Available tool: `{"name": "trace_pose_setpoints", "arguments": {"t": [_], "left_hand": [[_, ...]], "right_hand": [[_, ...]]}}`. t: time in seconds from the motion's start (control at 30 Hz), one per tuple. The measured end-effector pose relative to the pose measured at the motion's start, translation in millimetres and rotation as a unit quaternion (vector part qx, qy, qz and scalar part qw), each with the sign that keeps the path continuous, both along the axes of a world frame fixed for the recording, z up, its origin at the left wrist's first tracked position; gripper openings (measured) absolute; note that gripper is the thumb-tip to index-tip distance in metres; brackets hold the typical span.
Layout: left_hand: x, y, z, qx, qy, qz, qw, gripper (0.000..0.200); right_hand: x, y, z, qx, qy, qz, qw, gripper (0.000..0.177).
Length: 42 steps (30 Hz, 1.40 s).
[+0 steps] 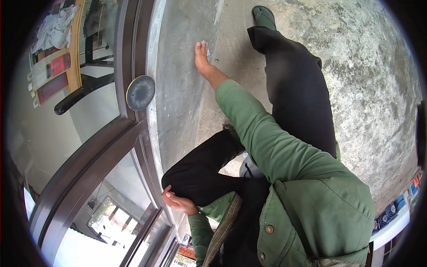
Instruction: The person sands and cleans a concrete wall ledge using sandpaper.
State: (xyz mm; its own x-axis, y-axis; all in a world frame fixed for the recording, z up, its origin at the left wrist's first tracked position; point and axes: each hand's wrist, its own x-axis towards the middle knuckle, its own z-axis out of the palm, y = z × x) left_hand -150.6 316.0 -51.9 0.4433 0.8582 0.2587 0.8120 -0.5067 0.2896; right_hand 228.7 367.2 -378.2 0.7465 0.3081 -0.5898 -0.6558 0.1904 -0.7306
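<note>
- The round dark disc (140, 92) with a thin yellow rim lies at the left, against the brown window frame (129, 44); whether it rests there or is fixed cannot be told.
- From the right hand (203, 61) the disc lies to the left and a little nearer the body; from the left hand (179, 203) it lies farther off and somewhat left; the right hand is the closer of the two, though neither touches it.
- Being round, the disc has no real long axis; its visible oval face runs roughly near to far, much as the grey strip (178, 66) beside it does.
- The right hand reaches far over that strip, fingers partly extended; a small pale piece (208, 52) shows beside them; whether it is gripped cannot be told.
- The left hand is half open, fingers loosely bent, by the bent knee (178, 175); nothing shows in it.
- The other leg (298, 84) stretches far along the right, over the mottled floor (369, 89).
</note>
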Motion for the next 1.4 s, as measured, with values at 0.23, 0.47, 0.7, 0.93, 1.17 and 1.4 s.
{"name": "trace_pose_setpoints", "arguments": {"t": [0.23,0.47,0.7,0.93,1.17,1.4], "left_hand": [[1,-2,-5,-0.007,0.0,0.001,1.0,0.047],[0,2,-1,0.012,0.01,-0.004,1.0,0.047],[0,1,0,0.013,-0.009,-0.01,1.0,0.048],[-12,-3,4,0.006,-0.03,0.012,0.999,0.036],[-44,-2,10,0.087,0.005,0.022,0.996,0.013],[-39,-22,-8,-0.225,-0.347,0.091,0.906,0.008]], "right_hand": [[-34,-1,40,0.029,0.021,-0.021,0.999,0.084],[-16,4,31,-0.073,0.01,0.024,0.997,0.075],[-22,7,-12,0.018,0.062,-0.119,0.991,0.045],[-20,-3,76,0.108,0.031,-0.144,0.983,0.041],[73,-79,224,0.334,-0.118,-0.223,0.908,0.036],[59,-142,331,0.258,-0.251,0.057,0.931,0.041]]}}
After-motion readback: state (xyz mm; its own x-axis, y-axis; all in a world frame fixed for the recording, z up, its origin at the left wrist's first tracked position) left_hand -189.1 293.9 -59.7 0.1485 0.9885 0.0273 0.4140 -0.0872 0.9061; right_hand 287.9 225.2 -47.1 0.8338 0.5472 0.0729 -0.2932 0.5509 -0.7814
